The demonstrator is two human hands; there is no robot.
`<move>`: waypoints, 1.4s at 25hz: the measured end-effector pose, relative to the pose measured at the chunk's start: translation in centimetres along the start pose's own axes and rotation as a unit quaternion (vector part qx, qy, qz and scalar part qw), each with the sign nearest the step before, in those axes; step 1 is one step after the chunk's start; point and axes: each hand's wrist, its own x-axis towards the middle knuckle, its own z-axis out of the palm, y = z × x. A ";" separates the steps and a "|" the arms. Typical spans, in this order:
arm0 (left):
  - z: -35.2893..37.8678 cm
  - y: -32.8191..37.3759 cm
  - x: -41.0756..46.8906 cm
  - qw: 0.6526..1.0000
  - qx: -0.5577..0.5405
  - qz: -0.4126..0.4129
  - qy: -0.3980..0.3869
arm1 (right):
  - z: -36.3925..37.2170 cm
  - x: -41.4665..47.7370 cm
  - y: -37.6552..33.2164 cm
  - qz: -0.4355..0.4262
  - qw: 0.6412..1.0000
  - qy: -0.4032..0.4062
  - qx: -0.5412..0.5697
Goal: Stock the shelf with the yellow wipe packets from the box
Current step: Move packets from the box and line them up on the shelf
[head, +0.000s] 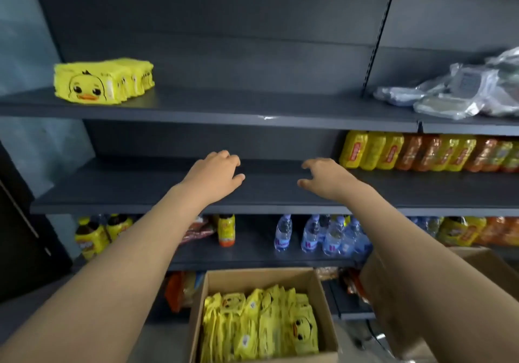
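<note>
Dark grey store shelving (pixel 252 53) fills the view, and this bay is mostly unstocked. Both hands are held out over the middle shelf (pixel 266 194), well apart from each other. The left hand (pixel 214 171) and the right hand (pixel 323 178) are each seen with fingers loosely curled, and nothing is gripped in either. They look to be between loads, so a reach down is probably what's called for next.

Straight below, the box (pixel 200 306) is parked open at the foot of the shelving, presumably so stock can be lifted straight up. The yellow wipe packets (pixel 261 323) inside are packed on edge in rows. One block of duck packets (pixel 104 81) is set at the far left of the top shelf (pixel 238 107), at a guess so the row can be filled rightwards.

Water bottles (pixel 323 236) are lined up one shelf under the hands. Yellow and orange drink bottles (pixel 407 152) are stacked to the right, with clear plastic bags (pixel 463 90) above them.
</note>
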 end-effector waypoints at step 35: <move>60.9 6.0 -8.4 0.884 -0.245 -0.213 -0.335 | 62.6 0.3 19.3 0.483 0.796 -0.234 0.279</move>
